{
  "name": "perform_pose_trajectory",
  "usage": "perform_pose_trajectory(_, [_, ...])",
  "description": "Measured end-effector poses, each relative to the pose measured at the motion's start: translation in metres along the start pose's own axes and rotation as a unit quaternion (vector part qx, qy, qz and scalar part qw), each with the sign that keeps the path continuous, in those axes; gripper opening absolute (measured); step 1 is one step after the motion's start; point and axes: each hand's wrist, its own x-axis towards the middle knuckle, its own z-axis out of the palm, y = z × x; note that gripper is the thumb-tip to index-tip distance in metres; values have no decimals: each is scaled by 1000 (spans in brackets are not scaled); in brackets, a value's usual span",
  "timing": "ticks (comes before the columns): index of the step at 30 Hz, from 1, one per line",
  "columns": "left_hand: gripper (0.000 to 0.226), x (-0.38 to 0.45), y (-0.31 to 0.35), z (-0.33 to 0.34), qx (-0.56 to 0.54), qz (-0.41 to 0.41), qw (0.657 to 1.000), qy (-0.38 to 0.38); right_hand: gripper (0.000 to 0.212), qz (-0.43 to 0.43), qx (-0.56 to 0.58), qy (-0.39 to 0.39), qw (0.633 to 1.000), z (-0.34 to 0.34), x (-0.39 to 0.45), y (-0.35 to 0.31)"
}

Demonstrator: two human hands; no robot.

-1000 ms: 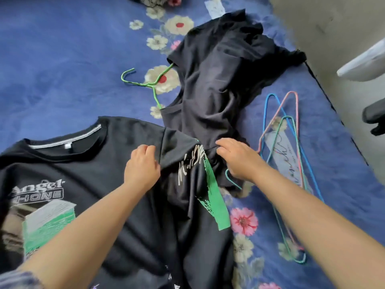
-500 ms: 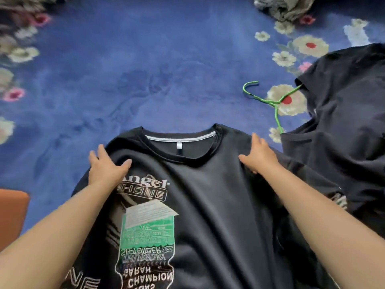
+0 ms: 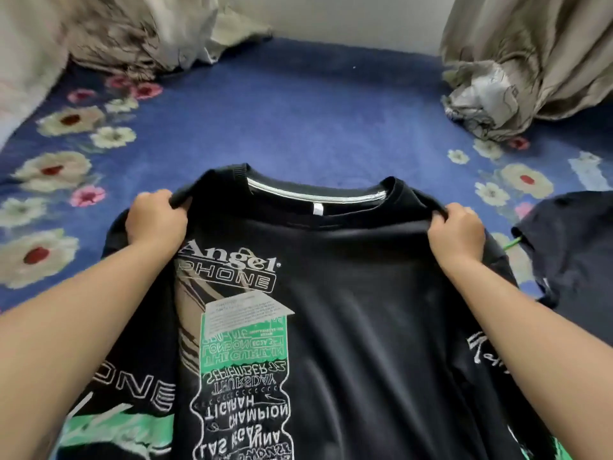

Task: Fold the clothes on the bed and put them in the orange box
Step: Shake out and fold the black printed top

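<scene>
Blue flowered bedding [image 3: 298, 127] is filling the frame, with rumpled beige cloth [image 3: 139, 31] lying at upper left and upper right, and a second dark garment [image 3: 574, 247] showing at the right edge. At centre the left hand [image 3: 156, 220] and right hand [image 3: 457, 234] are each gripping a shoulder of the black printed shirt [image 3: 348, 293], fingers curled tight round pinched cloth, lifting its collar end off the bed. Judging by this, the shirt is being straightened for folding; next it wants laying flat and the sleeves turning in, while the orange box is out of view.
</scene>
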Motion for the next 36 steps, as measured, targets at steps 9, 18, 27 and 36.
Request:
perform_pose_trajectory(9, [74,5,-3,57,93,55,974,-200,61,-104,-103,-270,952,64,0,-19])
perform_pose_trajectory(18, [62,-97,-64,114,210,114,956,-171,49,-274,-246,-141,919,109,-100,71])
perform_pose_trajectory(27, [60,-180,-105,93,146,68,979,-127,48,-199,-135,-109,964,76,-194,125])
perform_pose_trajectory(36, [52,-283,-107,58,139,-240,938,-208,19,206,-36,-235,949,-3,-306,172])
